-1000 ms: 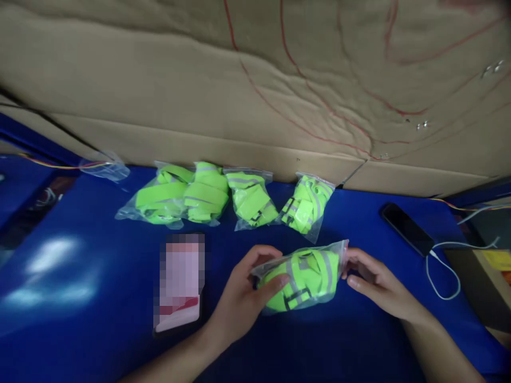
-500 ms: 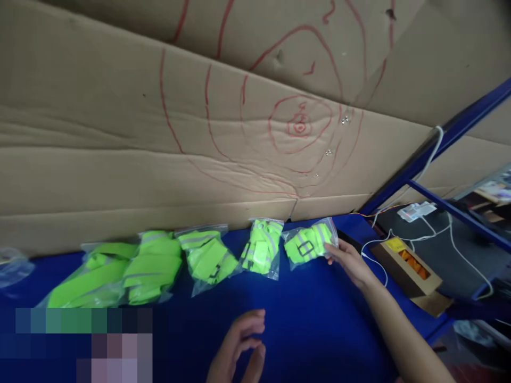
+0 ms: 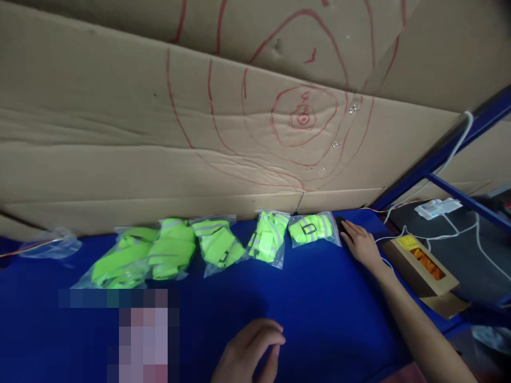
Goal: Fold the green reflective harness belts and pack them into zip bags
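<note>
My right hand (image 3: 362,246) reaches to the back right of the blue-covered table (image 3: 319,308). Its fingers and thumb close on a small black object (image 3: 340,227), mostly hidden under the hand, so its kind is unclear. Just left of it lies a clear zip bag with a folded neon-green reflective strap (image 3: 313,230) and a black buckle. Several similar bags of green straps (image 3: 268,238) continue leftward in a row. Nearer to me, my left hand (image 3: 251,351) hovers over the table, fingers curled towards the thumb, with nothing in it.
Behind the bags stands a cardboard wall (image 3: 131,175) with red rings drawn on it. At right are a brown box with orange contents (image 3: 423,266), white cables (image 3: 435,234) and a blue metal frame (image 3: 443,151). A crumpled clear bag (image 3: 56,244) lies far left.
My right hand has let go of the rightmost bag and moved right onto the black object. The fingers of my left hand have curled in. The view has shifted slightly.
</note>
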The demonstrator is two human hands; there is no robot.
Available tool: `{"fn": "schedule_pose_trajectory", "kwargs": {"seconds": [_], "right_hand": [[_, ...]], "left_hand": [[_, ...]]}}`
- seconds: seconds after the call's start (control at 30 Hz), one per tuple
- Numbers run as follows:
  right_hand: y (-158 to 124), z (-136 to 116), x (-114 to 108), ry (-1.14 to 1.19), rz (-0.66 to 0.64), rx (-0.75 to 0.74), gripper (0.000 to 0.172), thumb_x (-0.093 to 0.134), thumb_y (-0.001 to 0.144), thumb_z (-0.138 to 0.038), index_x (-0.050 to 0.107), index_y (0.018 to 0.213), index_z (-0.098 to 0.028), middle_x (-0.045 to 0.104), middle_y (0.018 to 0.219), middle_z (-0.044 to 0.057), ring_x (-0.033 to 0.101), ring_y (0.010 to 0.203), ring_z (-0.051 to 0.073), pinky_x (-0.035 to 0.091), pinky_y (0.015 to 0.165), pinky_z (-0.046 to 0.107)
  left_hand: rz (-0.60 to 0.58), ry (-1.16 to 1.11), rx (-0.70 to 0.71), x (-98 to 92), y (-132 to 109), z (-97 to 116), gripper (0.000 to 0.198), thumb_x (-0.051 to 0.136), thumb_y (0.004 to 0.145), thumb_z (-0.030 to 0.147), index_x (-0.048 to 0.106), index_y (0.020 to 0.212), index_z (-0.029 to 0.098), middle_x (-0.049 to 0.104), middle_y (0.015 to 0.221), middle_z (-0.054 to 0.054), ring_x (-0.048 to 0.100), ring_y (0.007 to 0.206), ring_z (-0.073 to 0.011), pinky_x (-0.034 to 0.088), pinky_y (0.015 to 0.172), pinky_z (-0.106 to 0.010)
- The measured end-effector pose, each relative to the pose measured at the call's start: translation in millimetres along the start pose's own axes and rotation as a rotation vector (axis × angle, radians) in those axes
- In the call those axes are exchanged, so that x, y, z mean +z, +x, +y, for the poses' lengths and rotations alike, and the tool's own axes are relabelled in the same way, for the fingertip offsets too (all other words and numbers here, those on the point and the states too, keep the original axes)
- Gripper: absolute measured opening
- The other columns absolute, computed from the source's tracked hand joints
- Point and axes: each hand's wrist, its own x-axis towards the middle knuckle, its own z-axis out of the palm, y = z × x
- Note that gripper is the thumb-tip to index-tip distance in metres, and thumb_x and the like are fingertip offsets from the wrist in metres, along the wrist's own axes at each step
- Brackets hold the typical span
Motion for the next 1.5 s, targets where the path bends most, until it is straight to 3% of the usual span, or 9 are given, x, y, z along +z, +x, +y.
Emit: {"fn": "schedule_pose_trajectory", "kwargs": {"seconds": [0.27, 0.4, 0.53, 0.7, 0.9, 1.07, 1.2, 1.3, 1.5], "right_hand": [[14.8, 2.4, 4.0, -0.088, 0.213, -0.088, 0.049, 0.042, 0.103, -0.037, 0.062, 0.139, -0.009, 0.062, 0.143, 0.024, 0.059, 0.134, 0.038, 0.047, 0.110, 0.062], [-21.3, -61.3, -3.2, -0.007, 0.204, -0.272, 0.040, 0.045, 0.105, -0.030, 0.058, 0.141, -0.017, 0.064, 0.141, 0.015, 0.059, 0.133, 0.029, 0.047, 0.114, 0.051], [-61.6, -146.8, 5.1, 0.093, -0.095, -0.556, 0.037, 0.049, 0.106, -0.027, 0.057, 0.142, -0.024, 0.066, 0.139, 0.010, 0.064, 0.127, 0.025, 0.054, 0.108, 0.045], [-55.8, -199.2, 43.7, 0.042, -0.112, -0.572, 0.055, 0.058, 0.102, -0.031, 0.046, 0.155, -0.025, 0.044, 0.159, 0.019, 0.060, 0.131, 0.037, 0.057, 0.102, 0.056], [-41.6, -196.0, 61.3, 0.172, -0.166, -0.592, 0.039, 0.047, 0.107, -0.024, 0.058, 0.145, -0.021, 0.065, 0.128, 0.015, 0.072, 0.108, 0.024, 0.062, 0.094, 0.042], [-60.1, -194.1, 19.9, 0.562, -0.447, -0.642, 0.023, 0.055, 0.105, -0.025, 0.073, 0.119, -0.022, 0.072, 0.107, 0.007, 0.071, 0.098, 0.015, 0.059, 0.088, 0.027], [-73.3, -204.4, -6.7, 0.733, -0.691, -0.707, 0.019, 0.059, 0.104, -0.028, 0.076, 0.108, -0.019, 0.075, 0.096, 0.005, 0.071, 0.089, 0.013, 0.056, 0.082, 0.025], [-77.7, -205.5, -8.2, 0.733, -0.570, -0.651, 0.022, 0.059, 0.103, -0.030, 0.072, 0.118, -0.020, 0.073, 0.101, 0.006, 0.069, 0.087, 0.014, 0.055, 0.081, 0.026], [-70.0, -188.7, 8.3, 0.532, -0.269, -0.405, 0.044, 0.057, 0.103, -0.037, 0.057, 0.146, -0.025, 0.061, 0.140, 0.013, 0.058, 0.127, 0.025, 0.044, 0.112, 0.047]], "left_hand": [[0.062, 0.347, 0.290, -2.5, 6.6, -11.8, 0.030, 0.049, 0.088, 0.002, 0.063, 0.106, 0.020, 0.073, 0.094, -0.006, 0.072, 0.080, -0.0152, 0.059, 0.073, -0.024], [-0.008, 0.389, 0.236, -10.3, 9.7, -12.1, 0.033, 0.051, 0.089, 0.001, 0.064, 0.113, 0.019, 0.074, 0.098, -0.006, 0.071, 0.084, -0.0169, 0.058, 0.076, -0.029], [-0.001, 0.347, 0.059, -15.4, 11.2, -14.0, 0.031, 0.051, 0.094, 0.005, 0.067, 0.113, 0.024, 0.076, 0.100, -0.004, 0.072, 0.088, -0.0188, 0.058, 0.081, -0.033], [0.079, 0.269, -0.069, -15.7, 14.1, -15.0, 0.023, 0.051, 0.097, 0.012, 0.069, 0.107, 0.023, 0.076, 0.099, -0.003, 0.073, 0.088, -0.0172, 0.059, 0.081, -0.030], [0.151, 0.092, -0.271, -17.5, 15.1, -0.7, 0.022, 0.050, 0.104, 0.026, 0.066, 0.120, 0.023, 0.075, 0.096, -0.002, 0.071, 0.078, -0.0103, 0.058, 0.070, -0.019], [0.314, -0.053, -0.336, -20.6, 9.3, 0.4, 0.035, 0.052, 0.103, 0.035, 0.058, 0.137, 0.028, 0.060, 0.145, -0.010, 0.064, 0.127, -0.0209, 0.059, 0.097, -0.032], [0.277, 0.141, -0.294, -20.2, 6.2, -5.3, 0.048, 0.057, 0.101, 0.034, 0.050, 0.147, 0.028, 0.049, 0.155, -0.013, 0.051, 0.143, -0.0283, 0.052, 0.112, -0.049], [0.150, 0.300, -0.250, -14.8, 4.1, -8.4, 0.052, 0.062, 0.097, 0.031, 0.050, 0.147, 0.025, 0.046, 0.158, -0.016, 0.049, 0.145, -0.0324, 0.051, 0.113, -0.054], [-0.064, 0.239, -0.106, -14.7, 6.0, -2.2, 0.043, 0.050, 0.092, 0.007, 0.057, 0.131, 0.025, 0.037, 0.165, -0.011, 0.045, 0.149, -0.0262, 0.053, 0.112, -0.042]]}}
